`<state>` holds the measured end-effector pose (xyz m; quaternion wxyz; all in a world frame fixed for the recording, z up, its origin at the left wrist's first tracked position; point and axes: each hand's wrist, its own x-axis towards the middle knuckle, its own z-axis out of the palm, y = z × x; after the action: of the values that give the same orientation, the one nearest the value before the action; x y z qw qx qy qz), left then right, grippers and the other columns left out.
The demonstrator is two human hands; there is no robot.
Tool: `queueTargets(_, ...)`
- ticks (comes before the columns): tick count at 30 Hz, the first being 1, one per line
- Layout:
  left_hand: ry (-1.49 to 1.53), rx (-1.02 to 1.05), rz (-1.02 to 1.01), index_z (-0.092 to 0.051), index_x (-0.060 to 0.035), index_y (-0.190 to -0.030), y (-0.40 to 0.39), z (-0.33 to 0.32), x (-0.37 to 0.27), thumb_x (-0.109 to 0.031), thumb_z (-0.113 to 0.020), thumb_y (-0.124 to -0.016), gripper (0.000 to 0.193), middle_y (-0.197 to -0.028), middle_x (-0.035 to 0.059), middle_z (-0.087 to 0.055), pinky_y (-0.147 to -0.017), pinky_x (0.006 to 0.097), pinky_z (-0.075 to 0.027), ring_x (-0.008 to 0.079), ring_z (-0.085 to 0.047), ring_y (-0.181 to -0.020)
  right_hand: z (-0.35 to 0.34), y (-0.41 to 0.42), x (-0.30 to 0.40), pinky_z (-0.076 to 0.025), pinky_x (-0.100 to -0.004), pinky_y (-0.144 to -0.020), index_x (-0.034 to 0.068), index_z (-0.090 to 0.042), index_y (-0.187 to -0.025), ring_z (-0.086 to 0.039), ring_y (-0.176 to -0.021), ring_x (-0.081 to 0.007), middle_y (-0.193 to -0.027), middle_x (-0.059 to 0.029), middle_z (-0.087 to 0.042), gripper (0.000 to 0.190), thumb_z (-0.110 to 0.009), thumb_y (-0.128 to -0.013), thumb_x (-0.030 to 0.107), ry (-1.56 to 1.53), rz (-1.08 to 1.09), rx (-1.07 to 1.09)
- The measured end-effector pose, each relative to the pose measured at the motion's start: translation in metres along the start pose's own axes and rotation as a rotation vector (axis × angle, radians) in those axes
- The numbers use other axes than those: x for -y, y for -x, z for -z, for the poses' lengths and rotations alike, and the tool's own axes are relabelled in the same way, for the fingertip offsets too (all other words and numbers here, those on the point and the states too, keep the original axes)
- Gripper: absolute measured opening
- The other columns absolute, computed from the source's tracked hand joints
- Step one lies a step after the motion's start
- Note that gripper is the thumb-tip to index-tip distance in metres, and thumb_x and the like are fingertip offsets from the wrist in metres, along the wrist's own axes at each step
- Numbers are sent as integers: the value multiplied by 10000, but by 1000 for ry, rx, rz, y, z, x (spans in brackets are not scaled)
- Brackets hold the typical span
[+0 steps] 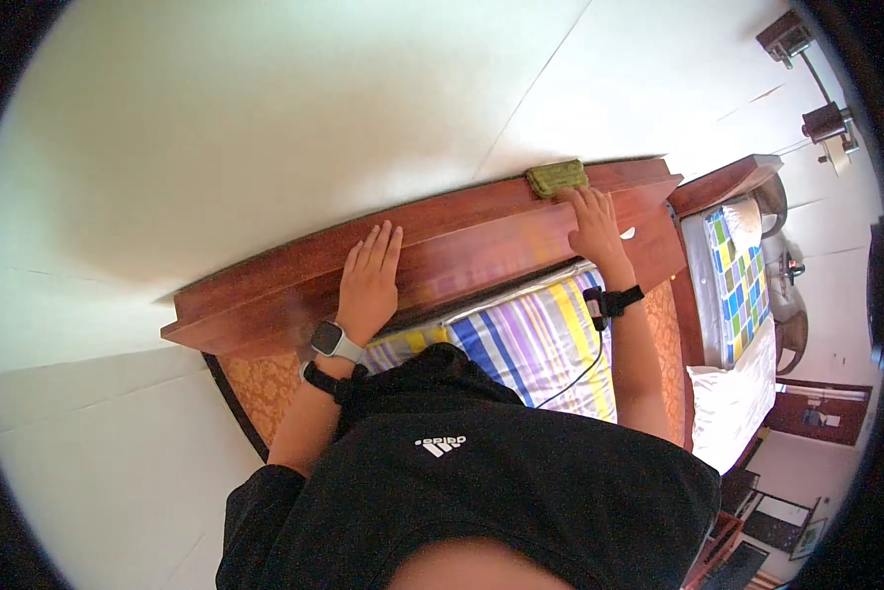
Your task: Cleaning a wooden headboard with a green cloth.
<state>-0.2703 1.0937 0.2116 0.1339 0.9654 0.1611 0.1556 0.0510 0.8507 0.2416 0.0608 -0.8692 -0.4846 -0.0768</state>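
Observation:
A reddish-brown wooden headboard (pixel 486 254) with a stepped top ledge runs across the view before me, against a white wall. My left hand (pixel 370 284) lies flat on its left part, fingers stretched out and slightly apart. Towards the right end, my right hand (pixel 597 225) is over the ledge, its fingertips at the near edge of a folded green cloth (pixel 557 178). The cloth sits on the upper ledge by the wall. I see no grip around it, though the undersides of the fingers are hidden.
Below the headboard lies a striped pillow (pixel 516 339) on an orange patterned mattress (pixel 663 324). A second bed with a checked cover (pixel 741 287) and a white pillow (pixel 741 391) stands at right. A black cable (pixel 575 387) hangs from my right wrist strap (pixel 610 304).

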Motion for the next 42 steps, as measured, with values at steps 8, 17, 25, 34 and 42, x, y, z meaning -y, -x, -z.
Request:
queueTargets(8,-51,-12,11,-374,-35,-1438,-1,-2,1,-14,-494,-782,668,-1490,154,-389,-1127,434,-293,286,-378,-1374,9,-13,-4,-235,-576,-1132,212,-481,-1359,-398,-1294,-396,-1367,-192,-461,749,-638,-650,31,22,-21,124)
queueTargets(17,-70,-2,-13,-360,-38,-1448,0,-2,1,-28,-503,-797,667,-1493,160,-382,-1126,423,-288,281,-367,-1382,19,-8,20,-222,-614,-1125,376,-352,-1465,-278,-1359,-537,-1502,-257,-316,926,-678,-681,4,175,-87,319)
queueTargets(25,-89,3,-16,-351,-38,-1453,0,-1,1,-22,-503,-794,676,-1491,155,-381,-1128,426,-280,284,-369,-1379,27,-5,15,-201,-708,-1072,418,-226,-1506,-283,-1360,-527,-1515,-255,-291,1034,-746,-678,80,190,7,320)
queueTargets(34,-132,-10,-14,-348,-37,-1455,-1,-1,-2,-33,-485,-807,663,-1496,152,-372,-1120,428,-291,281,-368,-1375,30,-21,1,-245,-689,-1056,451,-192,-1503,-325,-1348,-495,-1470,-262,-349,1075,-834,-652,312,411,165,476)
queueTargets(42,-121,-47,-3,-359,-43,-1451,0,-2,0,-35,-483,-815,648,-1493,143,-383,-1114,426,-299,273,-373,-1373,48,-63,-18,-264,-638,-1084,348,-298,-1484,-354,-1372,-385,-1438,-232,-418,884,-732,-732,177,115,276,703)
